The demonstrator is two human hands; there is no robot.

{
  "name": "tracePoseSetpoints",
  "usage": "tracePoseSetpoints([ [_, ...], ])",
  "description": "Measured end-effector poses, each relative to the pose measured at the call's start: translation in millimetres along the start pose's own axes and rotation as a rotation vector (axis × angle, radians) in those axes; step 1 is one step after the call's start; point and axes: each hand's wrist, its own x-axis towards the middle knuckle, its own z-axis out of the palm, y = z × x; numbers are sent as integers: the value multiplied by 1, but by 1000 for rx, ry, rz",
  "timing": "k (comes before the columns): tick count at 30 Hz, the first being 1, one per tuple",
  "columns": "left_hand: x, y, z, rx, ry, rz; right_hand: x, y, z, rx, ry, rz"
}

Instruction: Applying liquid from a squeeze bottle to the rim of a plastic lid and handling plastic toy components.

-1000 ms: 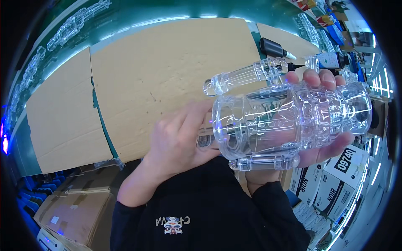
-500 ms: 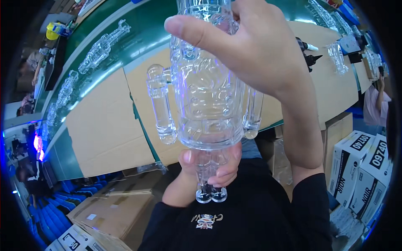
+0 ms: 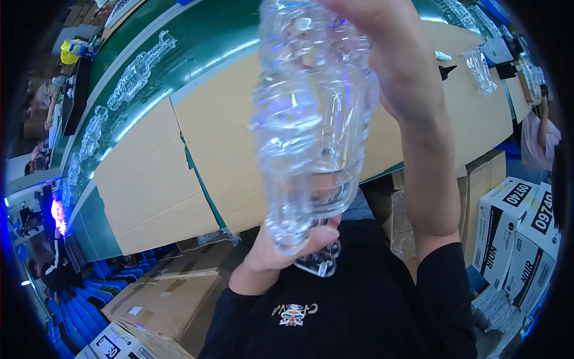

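Note:
A clear figure-shaped bottle (image 3: 317, 125) stands roughly upright before me, shaped like a little soldier with arms and legs. It is turned side-on and somewhat blurred by motion. My left hand (image 3: 275, 248) is closed round its legs at the bottom, with the foot part showing below the fingers. Up at its head is my right hand (image 3: 388, 30), gripping the top; the fingertips and the bottle's upper end are cut off by the frame's edge. Beneath the bottle, a cardboard sheet (image 3: 233, 137) covers part of the green table (image 3: 203, 36).
Similar clear bottles (image 3: 137, 75) lie in a row along the left of the table. At the right are a black pointed tip (image 3: 446, 72), a white-capped item (image 3: 442, 56) and another clear piece (image 3: 480, 72). Brown cartons (image 3: 161, 305) and white boxes (image 3: 508, 233) stand below the table edge.
The bottle has been turned about its upright axis, from facing front to side-on. My right hand has shifted up and right, and my left hand has turned with the legs.

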Motion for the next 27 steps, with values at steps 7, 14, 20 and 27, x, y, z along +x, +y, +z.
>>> tracePoseSetpoints([
  [7, 2, -8, -15, -123, 22, 24, 4, 8, 3, 460, 79, 73],
  [14, 14, 19, -37, -87, 33, 91, 13, 34, 27, 452, 136, -250],
  [20, 30, 22, -41, 133, 46, -63, 23, 57, 34, 691, 177, -102],
  [27, 93, 50, -75, 761, 187, 342, 82, 1, 49, 185, -26, -197],
])
